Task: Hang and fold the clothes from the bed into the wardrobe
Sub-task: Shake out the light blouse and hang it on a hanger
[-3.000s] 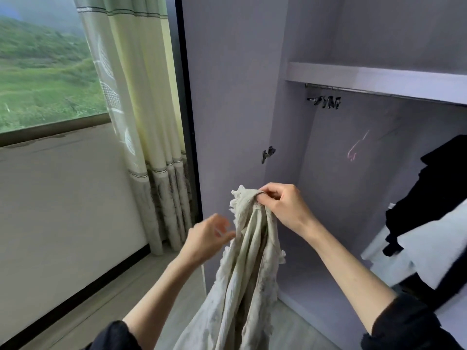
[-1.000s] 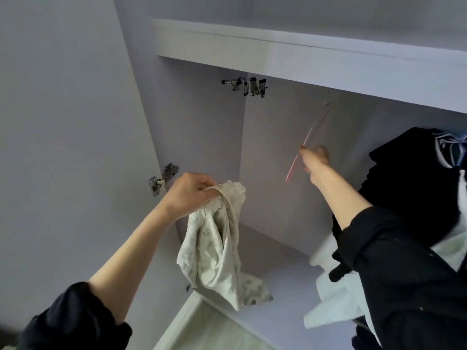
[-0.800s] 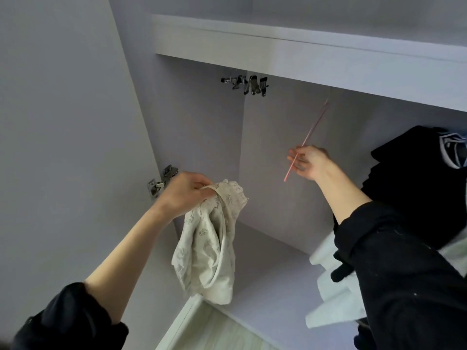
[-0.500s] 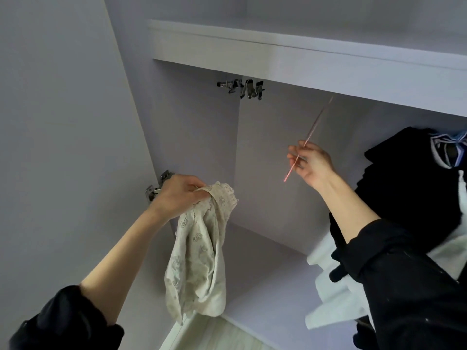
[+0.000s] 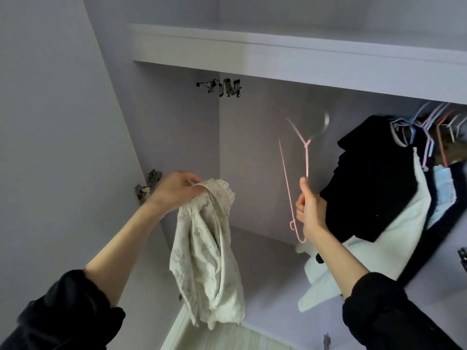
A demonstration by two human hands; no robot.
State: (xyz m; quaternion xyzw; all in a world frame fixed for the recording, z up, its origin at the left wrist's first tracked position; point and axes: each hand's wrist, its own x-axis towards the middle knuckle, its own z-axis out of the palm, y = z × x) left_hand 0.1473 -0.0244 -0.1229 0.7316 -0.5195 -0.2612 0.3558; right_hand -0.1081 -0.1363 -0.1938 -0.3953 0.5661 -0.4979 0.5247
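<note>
Now garment (image 5: 207,258) left, hanger (image 5: 288,183) right.

Left hand (image 5: 174,192): raised at left, fingers curled, pinching cloth.
Right hand (image 5: 309,210): raised at right, fist closed round thin wire, thumb up.
Sleeves: dark, pushed back.
</note>
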